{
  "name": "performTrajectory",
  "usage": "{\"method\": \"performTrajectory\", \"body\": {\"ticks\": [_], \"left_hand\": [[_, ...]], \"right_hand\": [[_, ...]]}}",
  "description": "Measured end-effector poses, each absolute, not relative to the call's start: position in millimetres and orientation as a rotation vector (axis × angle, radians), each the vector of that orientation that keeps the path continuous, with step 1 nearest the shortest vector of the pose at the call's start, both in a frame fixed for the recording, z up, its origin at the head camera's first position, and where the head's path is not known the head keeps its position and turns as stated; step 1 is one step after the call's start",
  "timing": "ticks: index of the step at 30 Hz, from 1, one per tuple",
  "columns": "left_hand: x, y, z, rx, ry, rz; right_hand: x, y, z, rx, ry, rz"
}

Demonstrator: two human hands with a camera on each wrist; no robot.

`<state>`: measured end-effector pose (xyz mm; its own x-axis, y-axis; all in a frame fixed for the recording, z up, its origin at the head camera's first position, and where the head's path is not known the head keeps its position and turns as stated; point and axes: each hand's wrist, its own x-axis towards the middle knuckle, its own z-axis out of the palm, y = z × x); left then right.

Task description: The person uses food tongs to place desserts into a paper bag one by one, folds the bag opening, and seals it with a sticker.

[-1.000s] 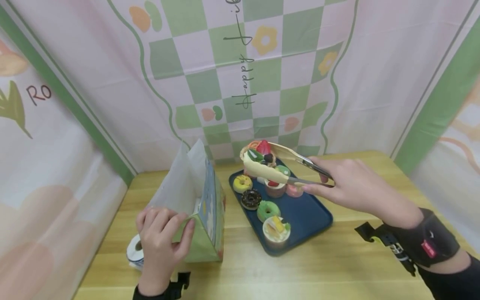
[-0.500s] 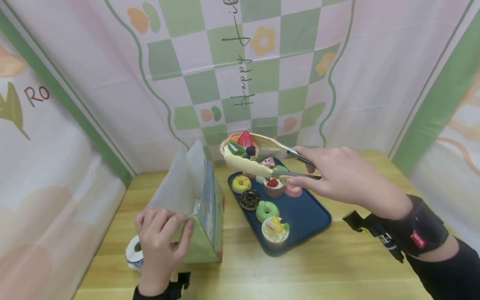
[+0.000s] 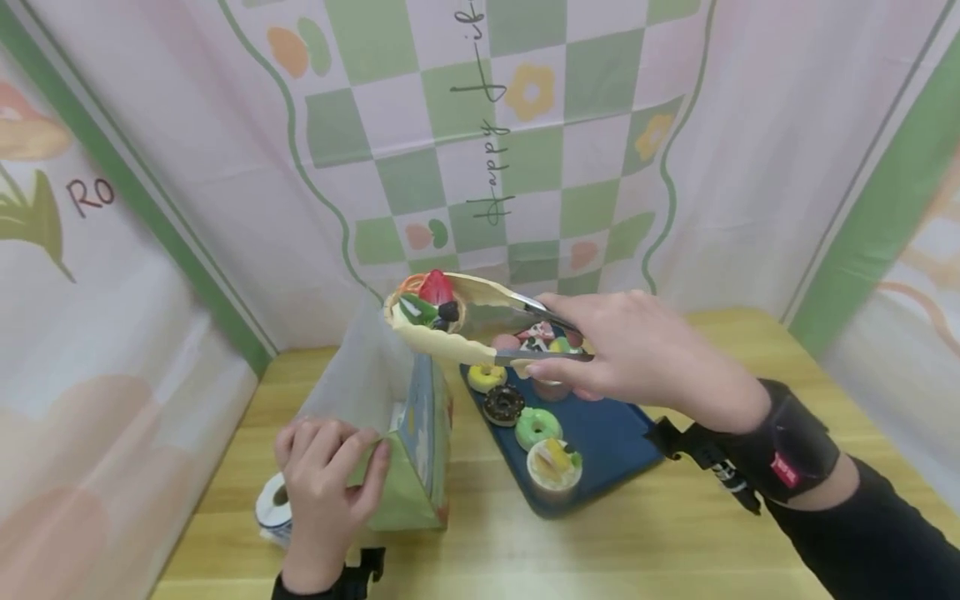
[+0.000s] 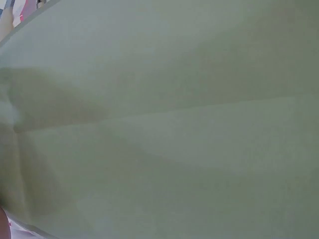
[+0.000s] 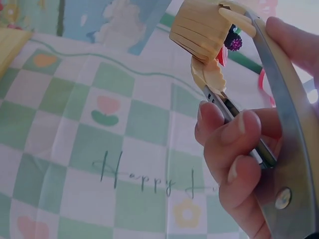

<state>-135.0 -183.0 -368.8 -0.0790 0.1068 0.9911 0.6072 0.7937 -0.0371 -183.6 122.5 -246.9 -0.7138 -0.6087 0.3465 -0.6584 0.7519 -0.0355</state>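
Observation:
My right hand (image 3: 630, 342) grips a pair of tongs (image 3: 450, 345) with cream-coloured tips. Between the tips sits a fruit tart (image 3: 431, 307) topped with strawberry and dark berries; its ridged pale case (image 5: 199, 32) shows in the right wrist view. The tart hangs over the upper edge of an upright green paper bag (image 3: 408, 492) with a white lining. At the bag's near top edge, my left hand (image 3: 326, 475) pinches the rim between thumb and fingers. The bag's plain side (image 4: 174, 159) fills most of the left wrist view. The bag's bottom inside is hidden.
A dark blue tray (image 3: 615, 433) on the wooden table (image 3: 510, 558) bears a yellow doughnut (image 3: 486, 377), a chocolate doughnut (image 3: 503, 405), a green doughnut (image 3: 538, 427), a cream cupcake (image 3: 553, 468) and other sweets. A white roll (image 3: 272, 510) lies left of the bag. Printed curtains enclose the table.
My right hand has carried the tongs and the tart leftward from above the tray to over the bag. My left hand has kept its hold on the bag's rim.

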Motion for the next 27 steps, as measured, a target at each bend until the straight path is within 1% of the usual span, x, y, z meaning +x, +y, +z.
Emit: {"method": "performTrajectory", "body": {"ticks": [8,27], "left_hand": [[-131.4,-184.2,-369.3,-0.572,-1.643,-0.454],[-132.1,-185.7,-373.2,-0.573,-1.690,-0.453]], "right_hand": [[-185.4,100.6,-251.1,1.077,-2.584,0.310],[-185.4,68.4,-255.8,1.123,-2.603,0.242]]}}
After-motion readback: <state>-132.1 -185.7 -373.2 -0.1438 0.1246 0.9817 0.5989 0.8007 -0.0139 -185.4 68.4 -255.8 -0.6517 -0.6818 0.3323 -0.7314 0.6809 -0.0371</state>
